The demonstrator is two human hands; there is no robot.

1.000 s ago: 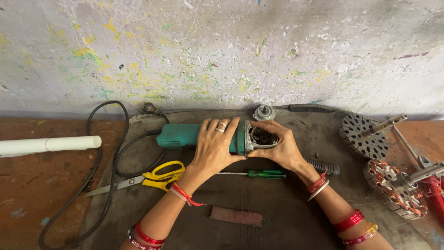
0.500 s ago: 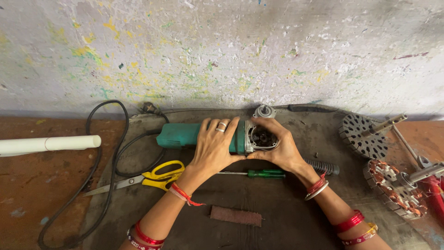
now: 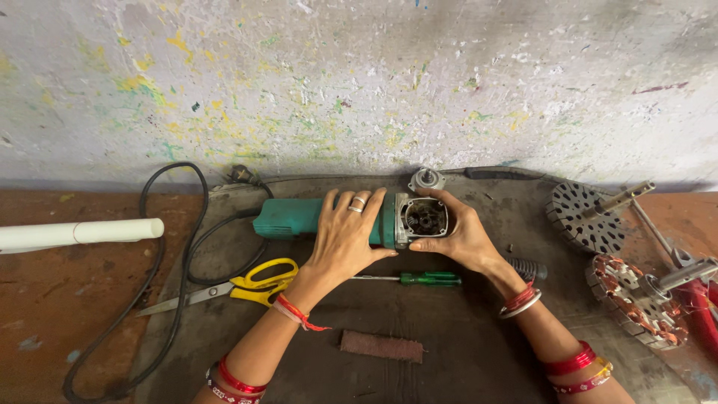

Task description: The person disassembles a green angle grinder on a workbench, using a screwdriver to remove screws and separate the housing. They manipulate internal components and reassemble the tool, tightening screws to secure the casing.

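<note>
Green grinder body (image 3: 288, 218) lies at centre gripped by left hand (image 3: 345, 238); right hand (image 3: 458, 238) clasps its opened, uncovered head (image 3: 425, 218), gear cover (image 3: 426, 179) lying behind

Your two bare forearms rise from the near edge and angle inward toward each other, the left from the near left, the right from the near right. Your left hand (image 3: 345, 238) lies palm down, fingers together and pointing far, a ring on one finger and the thumb spread out to the right. Your right hand (image 3: 458, 233) is cupped just to its right, fingers curled over the far side, thumb pointing left along the near side. Red bangles circle both forearms, a red thread is tied at the left wrist, and red and silver bangles sit at the right wrist.
</note>
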